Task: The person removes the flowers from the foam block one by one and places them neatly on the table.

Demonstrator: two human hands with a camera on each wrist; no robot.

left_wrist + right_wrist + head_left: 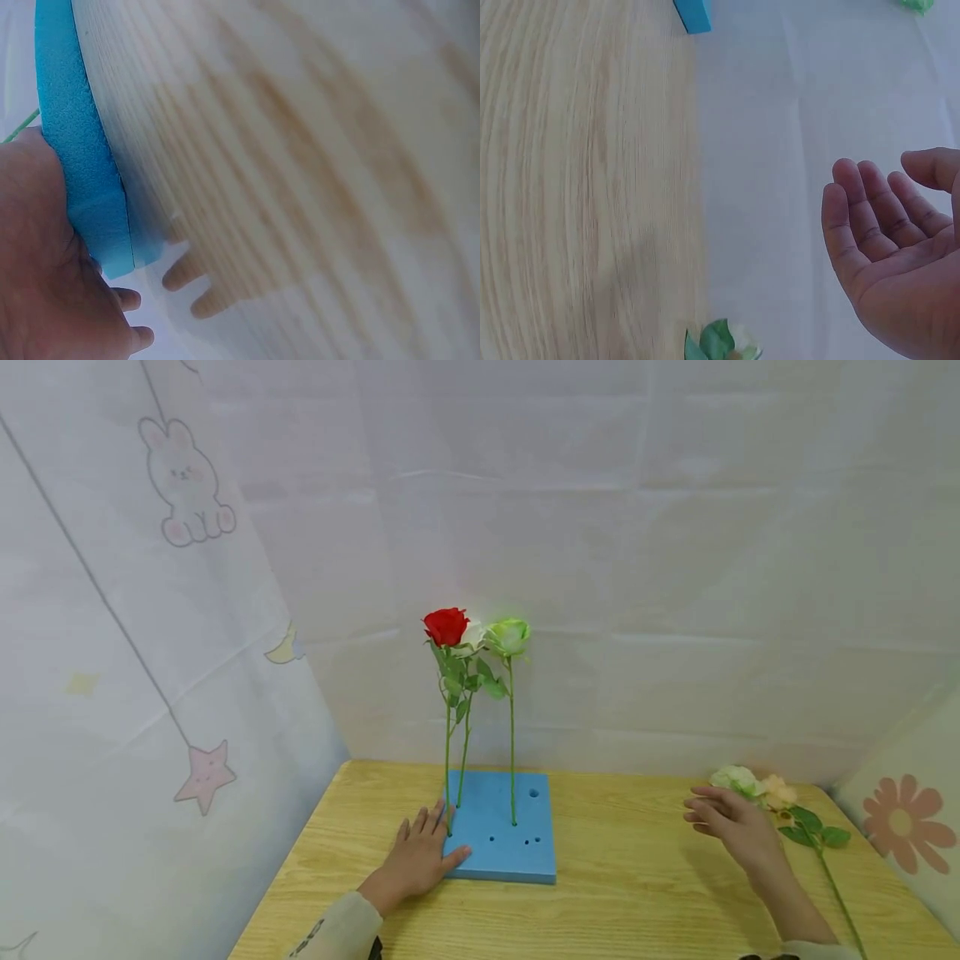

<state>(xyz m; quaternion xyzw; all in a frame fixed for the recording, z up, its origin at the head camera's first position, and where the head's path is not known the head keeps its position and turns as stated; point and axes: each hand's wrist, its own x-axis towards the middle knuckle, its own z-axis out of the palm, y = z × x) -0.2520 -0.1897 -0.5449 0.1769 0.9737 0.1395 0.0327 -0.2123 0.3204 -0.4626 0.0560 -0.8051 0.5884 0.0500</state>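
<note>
Although I watch from far, I judge that on the table (637, 893) the block (502, 862) could slide if pressed sideways. In it, the red rose (446, 627), white rose (472, 633) and green rose (507, 637) may tip, because they stand on thin stems. Right of it lie a pale rose (738, 781) and a peach rose (778, 792); the right forearm (797, 906) could drag them. At its left edge rests the left hand (416, 860), thumb apart from fingers, which could bump the red rose. Right of it, the right hand (738, 835) holds nothing, fingers bent, side by side.
</note>
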